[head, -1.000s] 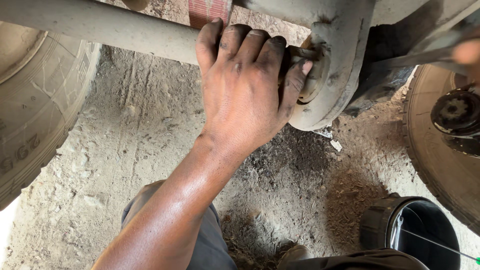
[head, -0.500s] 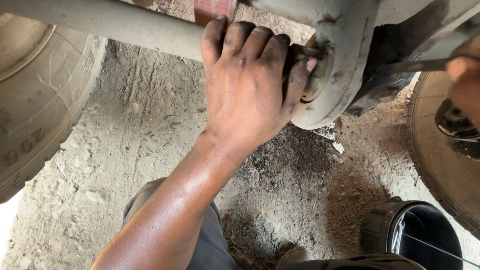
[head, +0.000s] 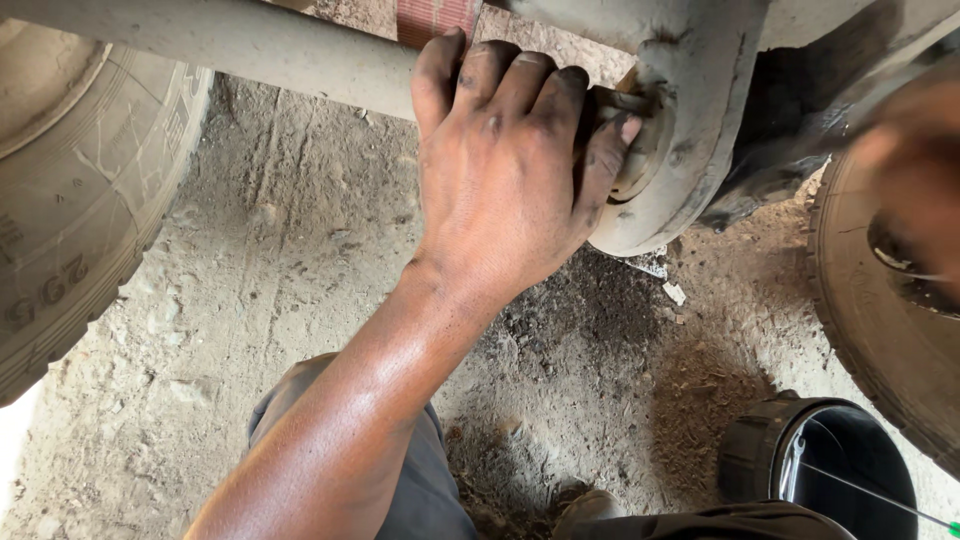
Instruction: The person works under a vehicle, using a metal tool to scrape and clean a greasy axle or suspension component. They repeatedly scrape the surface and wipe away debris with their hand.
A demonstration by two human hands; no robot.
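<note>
Left hand (head: 505, 170) laid palm-down over the grey axle tube (head: 250, 45), 4 fingers curled over its top edge, thumb pressed against a small part at the face of the round grey differential housing (head: 690, 120); grip closed around that part, which stays mostly hidden under the fingers, so its kind cannot be told. Grease-blackened knuckles and nails. Forearm running up from the lower left of the view, over a grey-trousered knee (head: 420, 480).

Right hand (head: 915, 170) at the far right edge, badly blurred, raised in front of the dark underside of the vehicle; open or closed cannot be told, nor whether anything sits in it.

Strip of reddish striped webbing (head: 435, 18) wrapped on the tube just beside the left index finger. Worn tyre (head: 80, 200) at the left, a second tyre (head: 880, 340) at the right, both standing on the dirt ground (head: 250, 300). Dark oily patch in the dirt directly below the housing, with a few pale scraps of debris (head: 672, 292) near it. Black bucket (head: 800, 460) at the lower right, just beside the right tyre, a thin wire handle crossing its dark mouth
</note>
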